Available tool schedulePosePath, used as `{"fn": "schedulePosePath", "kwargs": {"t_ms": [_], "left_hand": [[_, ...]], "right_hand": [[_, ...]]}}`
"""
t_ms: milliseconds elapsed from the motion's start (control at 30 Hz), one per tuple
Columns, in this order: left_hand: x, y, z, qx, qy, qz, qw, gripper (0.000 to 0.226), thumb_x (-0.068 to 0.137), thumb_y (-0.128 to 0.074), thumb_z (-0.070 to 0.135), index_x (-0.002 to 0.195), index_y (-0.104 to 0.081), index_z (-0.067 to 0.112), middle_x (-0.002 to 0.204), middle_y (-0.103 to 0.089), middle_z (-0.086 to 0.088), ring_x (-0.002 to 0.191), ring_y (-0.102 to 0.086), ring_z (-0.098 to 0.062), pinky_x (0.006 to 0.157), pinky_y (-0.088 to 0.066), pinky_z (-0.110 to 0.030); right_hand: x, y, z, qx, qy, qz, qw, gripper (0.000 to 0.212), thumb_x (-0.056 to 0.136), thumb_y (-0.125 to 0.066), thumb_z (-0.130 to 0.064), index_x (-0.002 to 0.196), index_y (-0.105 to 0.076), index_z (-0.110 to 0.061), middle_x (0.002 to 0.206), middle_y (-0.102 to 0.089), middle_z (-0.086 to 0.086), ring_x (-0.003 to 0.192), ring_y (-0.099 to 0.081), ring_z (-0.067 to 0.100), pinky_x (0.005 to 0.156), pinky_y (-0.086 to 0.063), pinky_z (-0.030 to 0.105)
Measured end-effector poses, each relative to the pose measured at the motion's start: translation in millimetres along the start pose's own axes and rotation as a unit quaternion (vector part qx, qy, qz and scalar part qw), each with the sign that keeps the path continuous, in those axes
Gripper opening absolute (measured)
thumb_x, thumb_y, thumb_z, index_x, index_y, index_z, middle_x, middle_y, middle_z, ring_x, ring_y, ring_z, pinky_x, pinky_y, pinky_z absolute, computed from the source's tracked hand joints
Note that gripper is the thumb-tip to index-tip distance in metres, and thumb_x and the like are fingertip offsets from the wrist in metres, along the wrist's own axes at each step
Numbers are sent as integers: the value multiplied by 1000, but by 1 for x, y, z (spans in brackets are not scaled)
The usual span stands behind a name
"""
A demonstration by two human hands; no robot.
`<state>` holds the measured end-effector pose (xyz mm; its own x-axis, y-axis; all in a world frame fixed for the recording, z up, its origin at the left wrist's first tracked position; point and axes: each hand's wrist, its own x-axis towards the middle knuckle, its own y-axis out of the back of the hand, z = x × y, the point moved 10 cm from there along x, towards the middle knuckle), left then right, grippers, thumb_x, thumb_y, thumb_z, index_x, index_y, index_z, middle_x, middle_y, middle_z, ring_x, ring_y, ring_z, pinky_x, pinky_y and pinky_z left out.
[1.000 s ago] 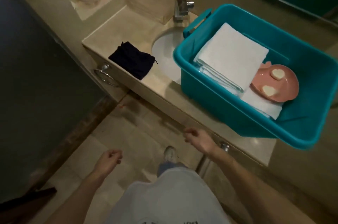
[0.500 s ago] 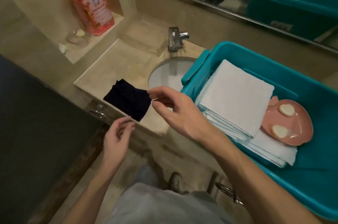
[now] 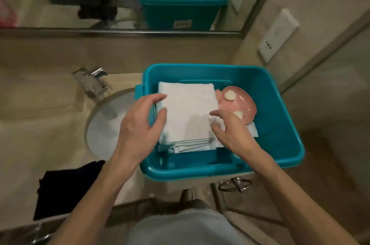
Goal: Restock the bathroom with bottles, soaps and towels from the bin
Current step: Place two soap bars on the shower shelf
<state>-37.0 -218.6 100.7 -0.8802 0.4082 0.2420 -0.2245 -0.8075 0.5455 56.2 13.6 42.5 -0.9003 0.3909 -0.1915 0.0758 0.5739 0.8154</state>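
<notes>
1. Judged to be at the towel step: reaching into the teal bin (image 3: 200, 172), set on the counter (image 3: 40, 124) beside and partly over the sink (image 3: 106, 122); no lift begun yet.
2. Left hand (image 3: 138, 130) at the left edge of the stacked white towels (image 3: 188, 112); fingers spread and gently curved, tips touching the top fold; not closed on it.
3. Right hand (image 3: 230, 130) at the stack's right edge; fingers likewise apart and hooked toward the side; cannot tell whether tucked under or only alongside.
4. Next, probably: closing both hands on the top towel or the whole stack; lifting level to keep the folds together; steering clear of the pink dish (image 3: 240, 102), just beside the stack on the right and resting on a lower towel.
5. Counted: one bin; one stack of towels, several folded layers visible at the near edge, exact number not readable; one pink dish; two soaps (image 3: 230, 95) on it; no bottles seen in the bin; one dark cloth (image 3: 68, 188) on the counter to the left.
</notes>
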Motion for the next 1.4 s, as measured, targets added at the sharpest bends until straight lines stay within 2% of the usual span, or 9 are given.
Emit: {"fn": "schedulePosePath", "kwargs": {"t_ms": [167,333,500,567,700,833,1133,1300,1400], "left_hand": [[35,-81,20,107,-90,-145,980,39,96,-57,34,134,-54,23,133,-58,3,125,-50,-18,105,-40,-33],[56,-156,37,164,-117,-234,951,42,97,-53,35,137,-52,24,138,-55,1,128,-47,-21,104,-40,-36],[87,-212,52,206,-117,-234,943,37,97,-50,38,131,-56,26,125,-61,2,116,-53,-21,93,-47,-37],[100,-233,50,230,-109,-236,938,34,97,-50,39,127,-59,25,115,-62,2,108,-53,-20,87,-46,-36],[120,-270,47,302,-106,-247,915,27,93,-53,36,113,-64,21,100,-62,-2,97,-54,-22,76,-40,-33],[134,-295,43,357,-112,-244,895,31,90,-59,45,108,-67,21,101,-64,-2,97,-55,-22,79,-43,-34],[142,-322,43,380,-141,-245,881,45,83,-67,52,116,-65,21,110,-65,-2,103,-57,-23,84,-48,-37],[142,-318,45,367,-143,-242,887,49,79,-65,55,114,-64,21,110,-63,0,103,-54,-21,83,-49,-35],[144,-300,51,322,-127,-221,912,47,76,-62,61,105,-61,24,104,-62,4,99,-54,-18,77,-48,-34]], "right_hand": [[-1,20,51,-65,-67,1,996,42,93,-56,-29,135,-57,-23,136,-61,0,125,-56,22,100,-47,38],[23,41,86,-105,-98,15,990,41,91,-57,-24,131,-58,-22,123,-65,5,113,-59,30,82,-51,40],[61,51,105,-174,-68,2,982,46,84,-65,-29,129,-58,-21,123,-67,2,112,-61,27,81,-54,39],[69,51,106,-211,-51,12,976,45,82,-70,-41,120,-59,-20,115,-68,2,104,-64,27,77,-54,38],[75,43,111,-293,-9,29,956,70,73,-71,-66,120,-57,-15,113,-68,7,101,-63,28,78,-50,39],[79,39,121,-289,1,48,956,63,66,-77,-64,102,-65,-13,97,-70,7,89,-64,27,70,-52,37],[83,37,125,-177,-13,57,982,48,78,-72,-49,105,-60,-13,104,-68,6,96,-64,26,75,-49,35],[80,49,123,-155,-21,81,984,48,78,-54,-60,92,-60,-14,90,-68,1,82,-64,23,62,-39,30],[78,54,128,-104,-61,66,991,40,77,-56,-55,92,-59,-18,85,-67,0,78,-65,24,63,-49,32]]}}
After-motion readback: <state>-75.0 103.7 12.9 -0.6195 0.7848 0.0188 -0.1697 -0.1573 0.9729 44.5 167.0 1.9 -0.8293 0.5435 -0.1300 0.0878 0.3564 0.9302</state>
